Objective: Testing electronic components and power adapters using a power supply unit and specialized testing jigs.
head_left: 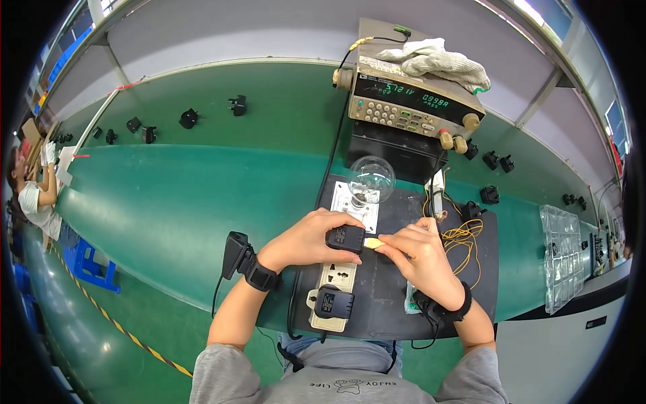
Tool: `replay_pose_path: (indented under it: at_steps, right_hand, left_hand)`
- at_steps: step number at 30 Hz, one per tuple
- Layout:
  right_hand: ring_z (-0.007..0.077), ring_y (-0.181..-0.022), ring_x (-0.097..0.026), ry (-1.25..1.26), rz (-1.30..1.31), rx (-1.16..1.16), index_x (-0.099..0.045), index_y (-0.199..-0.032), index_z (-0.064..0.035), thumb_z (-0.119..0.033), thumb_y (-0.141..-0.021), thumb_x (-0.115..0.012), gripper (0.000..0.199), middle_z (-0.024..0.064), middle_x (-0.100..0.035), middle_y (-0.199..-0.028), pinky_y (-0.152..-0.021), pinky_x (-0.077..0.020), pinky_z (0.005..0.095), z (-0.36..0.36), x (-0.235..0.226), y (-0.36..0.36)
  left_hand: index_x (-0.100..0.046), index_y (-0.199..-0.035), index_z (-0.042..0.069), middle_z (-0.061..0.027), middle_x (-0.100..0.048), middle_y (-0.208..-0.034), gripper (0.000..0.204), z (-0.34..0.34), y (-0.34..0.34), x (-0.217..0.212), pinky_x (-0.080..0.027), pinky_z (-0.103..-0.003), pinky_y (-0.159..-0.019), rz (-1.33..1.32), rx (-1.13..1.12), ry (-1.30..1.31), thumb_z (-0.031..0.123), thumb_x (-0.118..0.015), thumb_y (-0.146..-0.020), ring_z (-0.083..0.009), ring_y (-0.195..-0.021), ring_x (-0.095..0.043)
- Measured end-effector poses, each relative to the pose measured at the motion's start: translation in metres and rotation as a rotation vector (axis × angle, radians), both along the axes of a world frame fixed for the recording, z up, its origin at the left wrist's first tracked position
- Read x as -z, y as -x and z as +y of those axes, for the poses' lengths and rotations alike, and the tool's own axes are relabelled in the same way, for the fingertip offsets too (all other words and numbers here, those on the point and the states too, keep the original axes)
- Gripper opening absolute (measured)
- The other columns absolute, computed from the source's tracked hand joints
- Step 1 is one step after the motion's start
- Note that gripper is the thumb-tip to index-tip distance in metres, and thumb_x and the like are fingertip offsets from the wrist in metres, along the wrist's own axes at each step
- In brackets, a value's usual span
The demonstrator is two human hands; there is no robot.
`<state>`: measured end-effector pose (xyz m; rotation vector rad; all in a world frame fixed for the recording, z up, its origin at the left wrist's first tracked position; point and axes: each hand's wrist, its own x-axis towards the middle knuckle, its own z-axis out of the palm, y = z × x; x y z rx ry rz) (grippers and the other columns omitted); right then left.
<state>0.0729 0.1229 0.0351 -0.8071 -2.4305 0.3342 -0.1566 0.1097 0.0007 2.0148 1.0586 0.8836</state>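
Clamping a black adapter [345,238], the left grip [306,237] is facing the right grip [418,252], which is pinching a yellow plug [373,243]. The plug is pointing leftward, seemingly touching the adapter

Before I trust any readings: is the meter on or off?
On: the meter has green digits lit on its display.

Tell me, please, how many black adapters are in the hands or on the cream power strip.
2: one black adapter is in the left hand, and the second adapter sits on the power strip.
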Motion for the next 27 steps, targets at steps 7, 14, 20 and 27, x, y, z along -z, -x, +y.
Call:
replay_pose_path:
  at_steps: [7, 14, 20, 27]
  right_hand:
    - [0.019, -0.063, -0.055, 0.021, -0.003, -0.001, -0.068, -0.084, -0.0025, -0.013, -0.076, -0.07, 0.014, 0.0056, -0.06, -0.066, -0.071, -0.0346, 0.0317, -0.006, -0.005, -0.002]
    - [0.0167, -0.061, -0.052, -0.029, -0.001, 0.021, -0.069, -0.084, -0.0043, -0.016, -0.074, -0.072, 0.015, 0.0033, -0.059, -0.065, -0.077, -0.0328, 0.0313, -0.009, -0.002, -0.01]
    - [0.0165, -0.063, -0.053, 0.154, 0.01, 0.017, -0.069, -0.082, -0.0045, -0.012, -0.069, -0.074, 0.016, 0.0024, -0.063, -0.069, -0.074, -0.0332, 0.0307, -0.064, -0.019, -0.028]
    - [0.0172, -0.064, -0.054, 0.156, 0.087, -0.011, -0.068, -0.083, -0.0042, -0.008, -0.068, -0.075, 0.017, 0.0018, -0.065, -0.073, -0.074, -0.0333, 0.0318, -0.083, 0.002, -0.018]
  left_hand:
    - [-0.063, -0.106, 0.008, -0.0056, -0.065, -0.099, 0.05, -0.006, 0.0, -0.007, -0.045, -0.032, -0.081, 0.018, -0.019, 0.01, 0.025, -0.082, -0.063, -0.023, -0.09, -0.058]
    - [-0.065, -0.102, 0.007, -0.0068, -0.065, -0.097, 0.047, -0.002, 0.005, -0.002, -0.046, -0.033, -0.079, 0.042, 0.002, -0.028, 0.026, -0.083, -0.063, -0.0243, -0.087, -0.058]
    - [-0.057, -0.107, -0.001, -0.0122, -0.062, -0.099, 0.057, -0.02, 0.008, -0.039, -0.044, -0.03, -0.085, -0.381, -0.056, 0.04, 0.024, -0.083, -0.062, -0.018, -0.094, -0.058]
    - [-0.059, -0.105, 0.002, -0.0107, -0.062, -0.099, 0.057, -0.037, -0.032, -0.028, -0.042, -0.034, -0.083, -0.211, 0.033, -0.439, 0.023, -0.085, -0.059, -0.0251, -0.093, -0.058]
